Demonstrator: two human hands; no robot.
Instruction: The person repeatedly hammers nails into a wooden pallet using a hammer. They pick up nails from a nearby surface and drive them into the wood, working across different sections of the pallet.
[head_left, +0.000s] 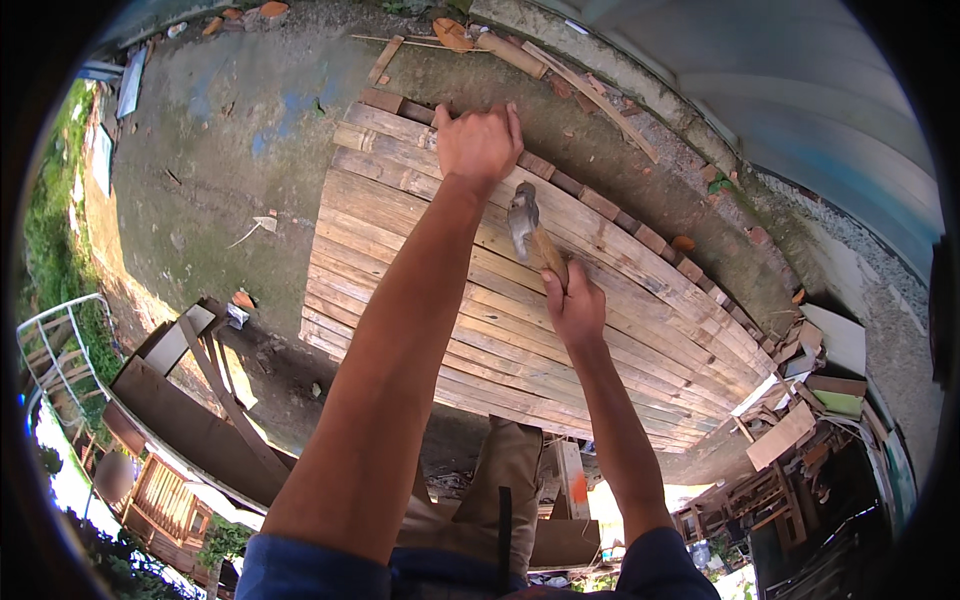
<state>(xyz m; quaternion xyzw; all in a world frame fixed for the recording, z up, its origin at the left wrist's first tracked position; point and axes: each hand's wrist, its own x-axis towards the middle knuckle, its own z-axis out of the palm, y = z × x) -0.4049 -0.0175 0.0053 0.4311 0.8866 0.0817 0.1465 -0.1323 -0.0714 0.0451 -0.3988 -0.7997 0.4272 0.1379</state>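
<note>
A broad panel of bamboo-like wooden slats [400,235] lies in front of me, its slats running left to right. At the panel's far edge, my left hand [478,145] is closed over the top, with the fingertips hidden behind the edge. A row of short wooden block ends [600,203] lines that edge, to both sides of the hand. My right hand [577,305] is wrapped round the wooden handle of a hammer [524,220]. The hammer's metal head is over the upper slats, a little right of and nearer than my left hand; whether it touches them I cannot tell.
Loose sticks and a bamboo piece [512,55] lie on the concrete ground [230,130] beyond the panel. Scrap wood [785,435] is heaped at the right. A wooden frame [200,390] stands at the lower left. A blurred round shape, perhaps another person [114,476], is farther left.
</note>
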